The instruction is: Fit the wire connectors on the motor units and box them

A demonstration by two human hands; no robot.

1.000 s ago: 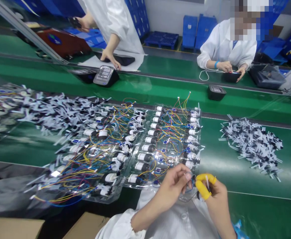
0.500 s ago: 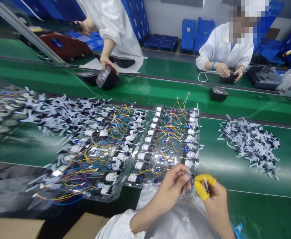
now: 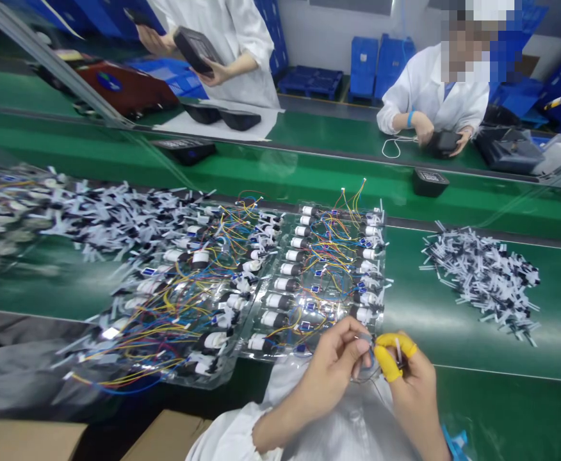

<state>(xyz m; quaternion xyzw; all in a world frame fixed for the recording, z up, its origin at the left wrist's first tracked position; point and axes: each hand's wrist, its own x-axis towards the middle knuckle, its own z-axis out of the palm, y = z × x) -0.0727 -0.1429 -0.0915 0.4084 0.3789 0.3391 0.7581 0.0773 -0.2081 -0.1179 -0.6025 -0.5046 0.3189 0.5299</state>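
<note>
My left hand (image 3: 335, 358) is closed, thumb and forefinger pinching a small wired part that the fingers mostly hide. Thin dark wires (image 3: 369, 379) hang in a loop between my two hands. Yellow finger cots cover the thumb and forefinger of my right hand (image 3: 412, 371), which is closed close beside the left. A narrow white strip (image 3: 398, 349) sticks up between those covered fingers. Just beyond my hands lies a clear plastic tray (image 3: 326, 314) with rows of white-and-black cylindrical parts and coloured wires.
A second tray (image 3: 220, 378) of wired parts lies to the left. Piles of black-and-white strips are at the right (image 3: 485, 282) and far left (image 3: 112, 218). Two co-workers in white handle black boxes across the green belt (image 3: 309, 169). Cardboard (image 3: 25, 442) is at lower left.
My hands stay almost in place, shifting very slightly. One co-worker has lifted a black box off the belt; another black box on the belt has moved slightly right.
</note>
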